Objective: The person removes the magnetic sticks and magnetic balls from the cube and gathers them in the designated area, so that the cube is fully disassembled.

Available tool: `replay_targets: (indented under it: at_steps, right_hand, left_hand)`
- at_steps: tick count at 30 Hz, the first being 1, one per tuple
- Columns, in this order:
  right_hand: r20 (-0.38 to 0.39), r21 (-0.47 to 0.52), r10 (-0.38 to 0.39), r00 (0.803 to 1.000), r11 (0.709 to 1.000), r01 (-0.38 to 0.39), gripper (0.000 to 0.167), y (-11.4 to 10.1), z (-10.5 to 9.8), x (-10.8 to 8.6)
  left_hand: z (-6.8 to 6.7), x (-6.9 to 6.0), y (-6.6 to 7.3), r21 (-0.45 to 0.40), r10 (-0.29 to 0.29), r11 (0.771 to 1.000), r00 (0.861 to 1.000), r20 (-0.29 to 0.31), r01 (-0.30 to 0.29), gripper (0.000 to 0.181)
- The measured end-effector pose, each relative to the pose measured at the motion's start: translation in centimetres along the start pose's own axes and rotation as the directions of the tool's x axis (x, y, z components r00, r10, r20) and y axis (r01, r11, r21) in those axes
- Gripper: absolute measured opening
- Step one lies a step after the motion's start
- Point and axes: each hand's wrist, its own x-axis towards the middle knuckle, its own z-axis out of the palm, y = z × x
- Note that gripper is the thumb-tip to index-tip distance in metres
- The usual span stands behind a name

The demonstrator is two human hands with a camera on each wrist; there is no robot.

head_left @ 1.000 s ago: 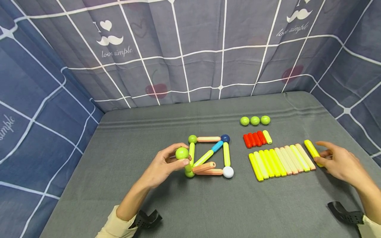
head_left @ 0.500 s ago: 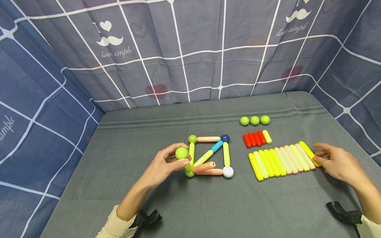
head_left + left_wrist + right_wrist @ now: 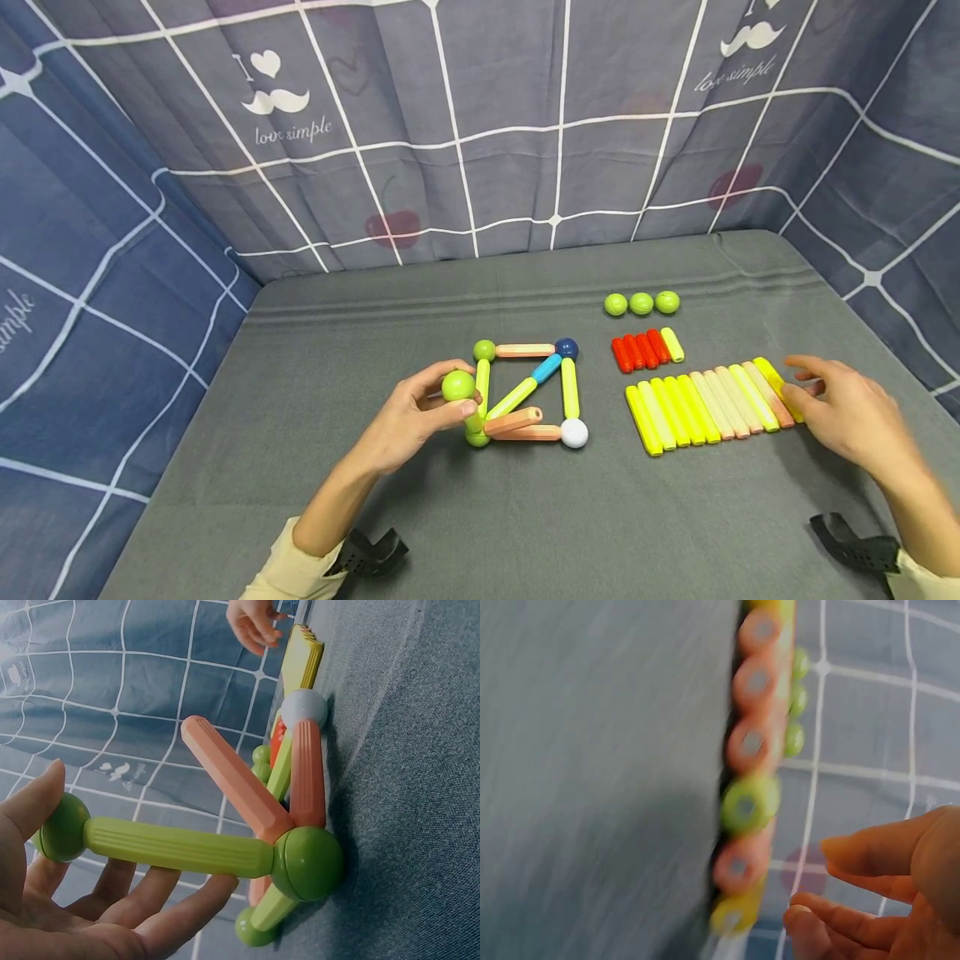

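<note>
The left hand (image 3: 405,421) pinches a green ball (image 3: 458,386) between thumb and fingers. In the left wrist view that ball (image 3: 66,827) tops a green stick (image 3: 180,848) rising from a green corner ball (image 3: 309,864) of a flat frame. A loose-ended orange stick (image 3: 513,421) slants from the same corner; a blue-and-green diagonal (image 3: 547,369) crosses the frame. Beside the right end of a row of sticks (image 3: 701,410), the right hand (image 3: 855,412) hovers with relaxed fingers. In the right wrist view its fingers stand apart from the end yellow stick (image 3: 733,915).
Several short red sticks (image 3: 641,352) and one short green stick (image 3: 672,344) lie behind the long row. Farther back sit three green balls (image 3: 641,304). The grey cloth surface (image 3: 337,317) meets a checked curtain (image 3: 502,183) at the back and sides.
The right hand slid the end yellow stick leftward against the row, then its fingers loosened from it. The left hand and the frame have stayed put.
</note>
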Motion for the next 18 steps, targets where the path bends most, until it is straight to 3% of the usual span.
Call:
replay_targets:
  at_steps: [4,6,9,12,18]
  right_hand:
    - [-0.062,0.096,-0.088,0.994,0.991,0.094,0.029,-2.9,0.1,-0.2]
    - [-0.068,0.162,-0.154,0.986,0.973,0.163,0.024,-4.8,0.5,-0.3]
    - [-0.031,0.284,-0.261,0.965,0.923,0.259,0.023,-8.2,1.3,-0.2]
    - [0.040,0.406,-0.350,0.936,0.862,0.305,0.023,-11.8,2.3,0.0]
    - [0.185,0.638,-0.463,0.867,0.728,0.253,0.024,-17.8,4.5,-0.2]
  left_hand:
    - [0.1,0.0,0.1,-0.007,-0.006,1.000,1.000,-0.002,0.006,0.038]
    - [0.2,0.0,0.1,-0.002,-0.007,1.000,1.000,-0.003,0.007,0.038]
    - [0.2,0.0,0.1,0.005,-0.005,1.000,1.000,-0.008,0.005,0.038]
    - [0.2,0.0,0.1,0.013,0.002,1.000,1.000,-0.014,-0.002,0.037]
    - [0.2,-0.1,0.1,0.026,0.011,1.000,1.000,-0.007,-0.010,0.036]
